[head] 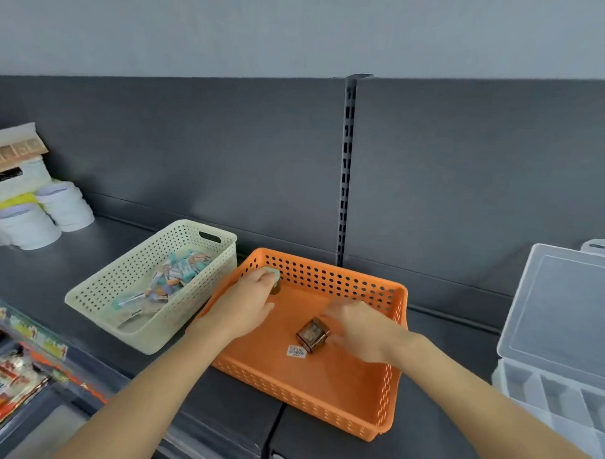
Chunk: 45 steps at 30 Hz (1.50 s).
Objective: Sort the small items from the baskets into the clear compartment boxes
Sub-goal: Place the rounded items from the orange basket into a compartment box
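Note:
An orange perforated basket point(388, 397) sits on the dark shelf in front of me. My left hand point(247, 301) is inside its far left corner, fingers closed on a small pale green round item point(271, 273). My right hand point(357, 329) is blurred and rests beside a small brown transparent box point(312, 334) on the basket floor, fingers touching it. A barcode sticker point(296, 351) lies on the basket floor. A cream perforated basket point(96, 297) to the left holds several small packaged items point(176, 276). A clear compartment box point(563, 389) with its lid up stands at the right.
White round containers point(44, 217) and a cardboard pack are stacked at the far left of the shelf. A slotted upright post point(346, 169) divides the dark back panel. Snack packets point(4, 390) hang on a lower shelf at bottom left.

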Tool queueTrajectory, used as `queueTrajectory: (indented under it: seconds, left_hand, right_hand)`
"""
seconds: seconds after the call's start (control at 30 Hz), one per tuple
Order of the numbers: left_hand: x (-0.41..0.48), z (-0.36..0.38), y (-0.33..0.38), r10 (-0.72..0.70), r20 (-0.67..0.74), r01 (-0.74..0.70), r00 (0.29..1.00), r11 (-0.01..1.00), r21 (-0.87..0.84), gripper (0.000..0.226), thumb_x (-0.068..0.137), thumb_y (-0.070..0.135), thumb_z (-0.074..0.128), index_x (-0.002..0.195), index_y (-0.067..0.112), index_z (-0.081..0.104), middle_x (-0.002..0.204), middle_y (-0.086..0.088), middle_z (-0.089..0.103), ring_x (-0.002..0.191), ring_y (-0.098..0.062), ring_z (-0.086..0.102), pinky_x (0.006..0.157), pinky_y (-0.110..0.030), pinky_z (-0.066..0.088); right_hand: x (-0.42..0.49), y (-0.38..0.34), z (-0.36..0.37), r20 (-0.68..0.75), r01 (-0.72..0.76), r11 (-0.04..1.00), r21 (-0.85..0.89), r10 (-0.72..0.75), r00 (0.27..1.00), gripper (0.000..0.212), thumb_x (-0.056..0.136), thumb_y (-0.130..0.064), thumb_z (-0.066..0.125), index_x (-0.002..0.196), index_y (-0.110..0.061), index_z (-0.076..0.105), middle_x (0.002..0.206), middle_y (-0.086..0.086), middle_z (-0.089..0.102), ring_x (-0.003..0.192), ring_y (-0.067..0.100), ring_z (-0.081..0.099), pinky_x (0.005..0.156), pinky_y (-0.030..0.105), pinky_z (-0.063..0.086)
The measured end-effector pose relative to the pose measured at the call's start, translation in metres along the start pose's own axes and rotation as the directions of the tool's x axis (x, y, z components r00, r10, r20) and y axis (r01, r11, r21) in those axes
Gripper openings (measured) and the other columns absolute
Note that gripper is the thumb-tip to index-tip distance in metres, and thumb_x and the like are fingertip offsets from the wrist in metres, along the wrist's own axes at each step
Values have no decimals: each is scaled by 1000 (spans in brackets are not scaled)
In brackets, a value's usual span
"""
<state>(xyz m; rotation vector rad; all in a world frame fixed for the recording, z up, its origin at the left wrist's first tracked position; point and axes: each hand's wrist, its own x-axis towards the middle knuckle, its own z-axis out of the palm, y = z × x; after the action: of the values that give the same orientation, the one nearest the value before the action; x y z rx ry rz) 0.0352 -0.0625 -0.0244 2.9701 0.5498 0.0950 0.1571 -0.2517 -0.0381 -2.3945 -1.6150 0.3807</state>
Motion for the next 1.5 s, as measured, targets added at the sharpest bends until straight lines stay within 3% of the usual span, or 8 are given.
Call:
queueTrajectory:
  seconds: [0.33, 0.47, 0.6, 0.8, 1.03, 1.2, 1.37, 1.5]
  left_hand:
    - [45, 16, -28, 169, 57, -178, 984, 955, 239, 52, 90, 12, 59, 137, 15, 38, 139, -3, 42, 128, -22, 38, 99, -34, 43]
    - [50, 15, -30, 193, 30, -193, 981, 936, 293, 45, 84, -8, 49, 124, 11, 48, 125, -4, 47, 117, -22, 40, 90, -29, 41]
    - [51, 11, -31, 245, 58, -250, 968, 915, 317, 34, 85, -8, 49, 112, 10, 55, 118, -4, 46, 114, -22, 39, 85, -29, 41]
    - [49, 6, -27, 281, 148, -297, 948, 950, 97, 20, 90, 13, 57, 107, 18, 47, 101, 2, 56, 85, -16, 57, 72, -33, 52]
    - [46, -2, -15, 323, 113, -286, 940, 922, -262, 35, 89, 20, 64, 122, 30, 57, 122, 11, 52, 104, -11, 54, 88, -26, 45]
    - [41, -11, 6, 382, 7, -345, 924, 843, -412, 25, 86, 35, 67, 110, 34, 61, 113, 10, 52, 97, -7, 52, 77, -17, 38]
    - [37, -16, 38, 475, -71, -453, 877, 768, -453, 21, 92, 20, 60, 109, 31, 64, 119, 11, 44, 103, -4, 47, 79, -3, 31]
    - [28, -24, 73, 491, -130, -490, 861, 735, -468, 43, 90, 14, 62, 127, 36, 56, 120, 12, 44, 103, -1, 46, 82, -3, 31]
  right_hand:
    - [27, -2, 17, 72, -34, 997, -70, 39, 997, 32, 84, -1, 55, 113, -17, 56, 114, 2, 58, 105, 22, 57, 86, 33, 51]
    - [28, -7, 16, 90, -72, 995, -66, 78, 993, 30, 82, -14, 66, 110, -18, 57, 110, 0, 61, 101, 19, 57, 82, 33, 49]
    - [23, -13, 8, 97, -167, 986, -19, 168, 981, 34, 78, -23, 74, 105, -16, 55, 107, 0, 60, 94, 18, 57, 73, 28, 45]
    - [9, -18, -5, -27, -271, 954, 130, 276, 961, 32, 75, -11, 69, 101, -13, 50, 96, -2, 56, 84, 14, 54, 65, 24, 48]
    - [-19, -18, -19, -271, -384, 879, 284, 457, 847, 39, 70, -19, 74, 102, -21, 52, 97, -3, 52, 84, 11, 52, 56, 16, 42]
    - [-41, -23, -29, -383, -418, 818, 396, 560, 734, 40, 71, -26, 78, 104, -22, 54, 100, -5, 54, 87, 13, 56, 69, 23, 52]
    - [-65, -27, -32, -483, -405, 791, 458, 604, 634, 33, 74, -35, 76, 99, -20, 60, 93, -9, 59, 82, 8, 58, 66, 16, 48]
    - [-98, -25, -37, -537, -452, 770, 450, 637, 552, 27, 78, -34, 72, 96, -16, 63, 90, -2, 60, 86, 14, 54, 74, 30, 52]
